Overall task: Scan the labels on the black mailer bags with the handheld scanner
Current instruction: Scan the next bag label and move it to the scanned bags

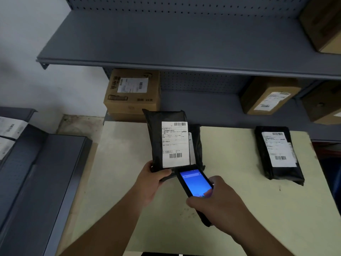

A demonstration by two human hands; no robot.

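Pale table (230, 191), black mailer bag (156, 137), white barcoded label (175, 144)

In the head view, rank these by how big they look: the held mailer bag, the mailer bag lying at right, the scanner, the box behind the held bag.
1. Cardboard box
2-3. Held mailer bag and right mailer bag: alike; the held one is raised toward the camera, so unranked.
4. Scanner
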